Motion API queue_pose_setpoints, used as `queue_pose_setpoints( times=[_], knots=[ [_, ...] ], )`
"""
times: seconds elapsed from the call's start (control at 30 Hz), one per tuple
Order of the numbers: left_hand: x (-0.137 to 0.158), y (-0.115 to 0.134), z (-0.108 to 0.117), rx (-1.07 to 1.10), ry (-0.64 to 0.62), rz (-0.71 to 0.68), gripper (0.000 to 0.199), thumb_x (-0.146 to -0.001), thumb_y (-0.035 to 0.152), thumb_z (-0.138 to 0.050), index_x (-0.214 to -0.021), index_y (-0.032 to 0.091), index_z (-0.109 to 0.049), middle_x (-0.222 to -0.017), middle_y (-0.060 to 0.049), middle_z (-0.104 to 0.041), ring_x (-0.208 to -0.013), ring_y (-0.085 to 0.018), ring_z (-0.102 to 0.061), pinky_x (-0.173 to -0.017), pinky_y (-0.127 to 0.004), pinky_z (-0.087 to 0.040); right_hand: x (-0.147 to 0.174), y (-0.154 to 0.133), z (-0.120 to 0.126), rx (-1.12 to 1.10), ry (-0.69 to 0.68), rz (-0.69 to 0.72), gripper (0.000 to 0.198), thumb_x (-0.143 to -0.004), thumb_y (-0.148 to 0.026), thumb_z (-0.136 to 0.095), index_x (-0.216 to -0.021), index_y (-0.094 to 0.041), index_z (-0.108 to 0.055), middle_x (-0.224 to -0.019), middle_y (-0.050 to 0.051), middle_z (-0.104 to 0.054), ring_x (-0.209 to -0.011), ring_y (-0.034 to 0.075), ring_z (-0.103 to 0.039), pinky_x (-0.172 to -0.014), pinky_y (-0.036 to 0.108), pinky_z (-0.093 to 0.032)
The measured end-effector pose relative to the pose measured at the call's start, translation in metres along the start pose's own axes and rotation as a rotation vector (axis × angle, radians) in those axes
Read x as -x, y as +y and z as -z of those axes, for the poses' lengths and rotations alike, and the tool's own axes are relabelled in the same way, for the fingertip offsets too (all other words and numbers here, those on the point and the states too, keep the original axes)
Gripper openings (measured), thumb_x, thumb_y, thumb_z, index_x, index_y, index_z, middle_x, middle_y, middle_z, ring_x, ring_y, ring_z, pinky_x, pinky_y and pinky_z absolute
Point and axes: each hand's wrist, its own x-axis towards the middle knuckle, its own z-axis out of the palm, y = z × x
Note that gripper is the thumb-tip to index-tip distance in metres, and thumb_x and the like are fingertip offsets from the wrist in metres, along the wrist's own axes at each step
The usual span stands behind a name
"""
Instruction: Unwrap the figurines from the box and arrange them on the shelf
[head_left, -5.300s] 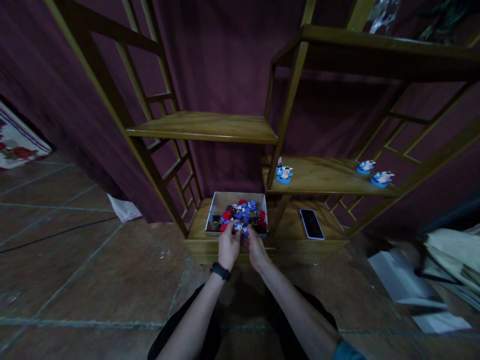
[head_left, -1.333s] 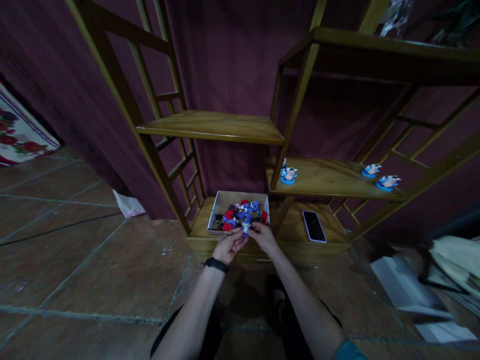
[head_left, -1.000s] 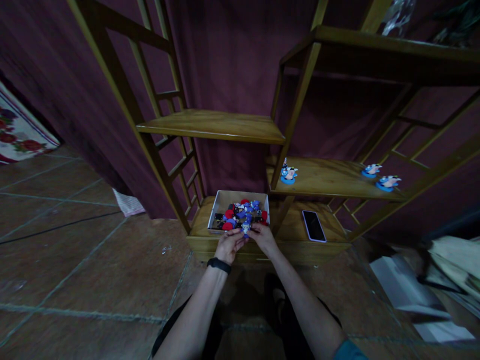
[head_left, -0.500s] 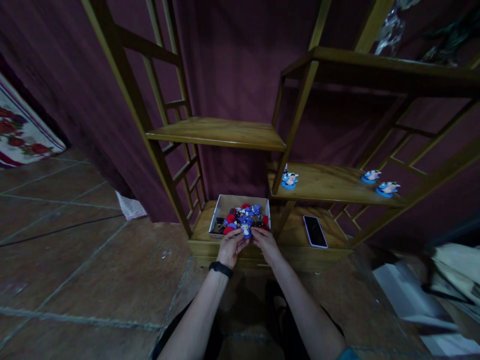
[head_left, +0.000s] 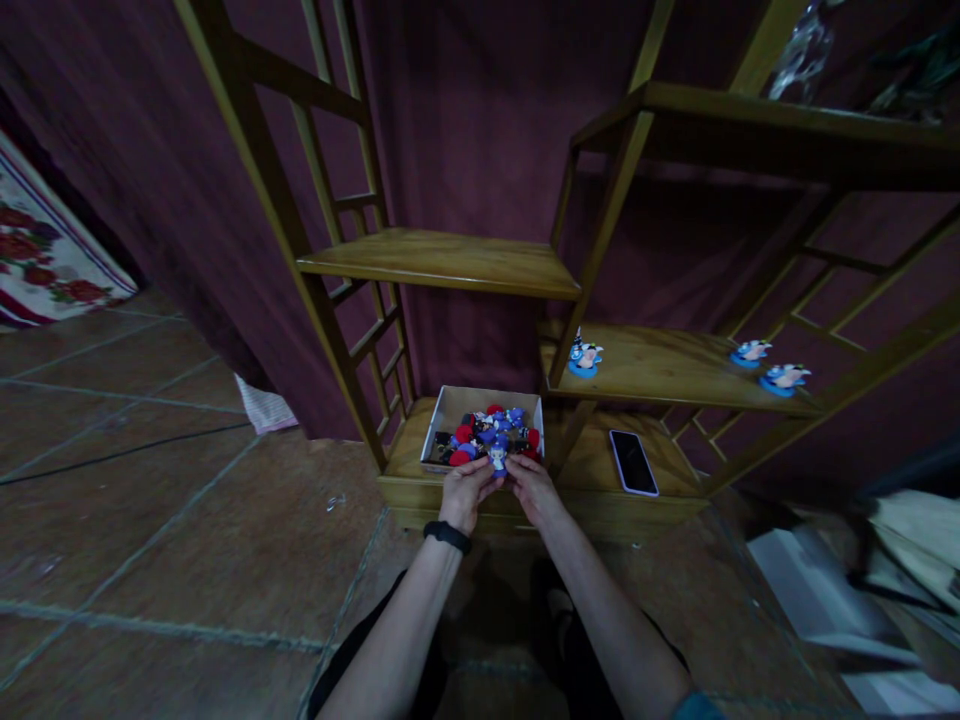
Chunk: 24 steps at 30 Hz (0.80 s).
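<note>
A small blue-purple and white figurine (head_left: 498, 460) is held upright between my two hands, just over the front edge of an open cardboard box (head_left: 450, 402). The fingers of my left hand (head_left: 466, 492) pinch it from the left. From the other side, my right hand (head_left: 534, 490) closes its fingertips on it. Inside the box lies a jumble of small figurines (head_left: 491, 425) in blue, red and black. The box rests on the lowest board of a wooden shelf unit (head_left: 409, 445).
A phone (head_left: 634, 462) lies on the low board to the right. Pink and white figures on blue bases stand on the middle shelf (head_left: 652, 360), one left (head_left: 585, 360), two right (head_left: 785, 378). An upper left shelf (head_left: 442, 262) overhangs the box. White boxes (head_left: 817, 590) lie on the floor.
The camera view has shifted slightly. Both hands still hold the figurine in front of the box, with little visible movement.
</note>
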Motion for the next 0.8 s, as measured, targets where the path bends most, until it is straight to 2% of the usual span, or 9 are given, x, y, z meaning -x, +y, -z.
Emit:
queue_pose_setpoints(
  times=[0.17,0.3,0.5,0.67,0.8],
  knots=[
    [0.001,-0.001,0.000,-0.011,0.014,-0.001,0.022,-0.060,0.006,-0.074,-0.079,0.008,-0.064,-0.073,-0.009,-0.069,-0.065,-0.017,-0.066,-0.070,-0.033,-0.057,-0.002,0.006,0.000,0.068,0.046,0.036,0.033,-0.053,-0.039,-0.076,-0.078,-0.019,-0.067,-0.082,0.005,-0.069,-0.074,0.019,-0.062,-0.064,0.030,-0.047],
    [-0.001,-0.001,-0.001,0.000,0.022,-0.025,0.022,-0.064,0.004,-0.070,-0.083,0.010,-0.061,-0.076,-0.007,-0.068,-0.067,-0.016,-0.066,-0.071,-0.033,-0.057,-0.003,0.005,-0.002,0.097,0.030,0.038,0.037,-0.055,-0.042,-0.074,-0.082,-0.018,-0.067,-0.085,0.006,-0.069,-0.075,0.019,-0.062,-0.064,0.031,-0.047],
    [-0.003,-0.001,-0.001,-0.014,-0.015,-0.041,0.022,-0.068,0.004,-0.066,-0.087,0.013,-0.059,-0.078,-0.005,-0.066,-0.071,-0.014,-0.066,-0.075,-0.033,-0.055,-0.005,0.001,-0.002,0.097,-0.002,0.039,0.033,-0.054,-0.032,-0.075,-0.083,-0.019,-0.068,-0.086,0.004,-0.070,-0.079,0.018,-0.063,-0.075,0.032,-0.047],
    [-0.008,-0.005,-0.002,-0.121,-0.069,-0.098,0.038,-0.065,0.007,-0.068,-0.101,0.014,-0.058,-0.066,0.000,-0.064,-0.062,-0.013,-0.064,-0.069,-0.029,-0.054,-0.010,-0.001,0.002,0.240,-0.072,0.131,0.034,-0.057,-0.031,-0.071,-0.089,-0.018,-0.068,-0.092,0.004,-0.070,-0.086,0.019,-0.062,-0.084,0.033,-0.044],
    [-0.014,-0.008,-0.003,-0.215,-0.091,-0.187,0.050,-0.061,0.003,-0.069,-0.107,0.014,-0.057,-0.065,0.000,-0.066,-0.060,-0.011,-0.062,-0.067,-0.024,-0.051,-0.015,0.000,0.004,0.327,-0.095,0.219,0.031,-0.059,-0.028,-0.069,-0.089,-0.020,-0.067,-0.090,0.002,-0.070,-0.087,0.019,-0.062,-0.087,0.034,-0.044]
  ],
)
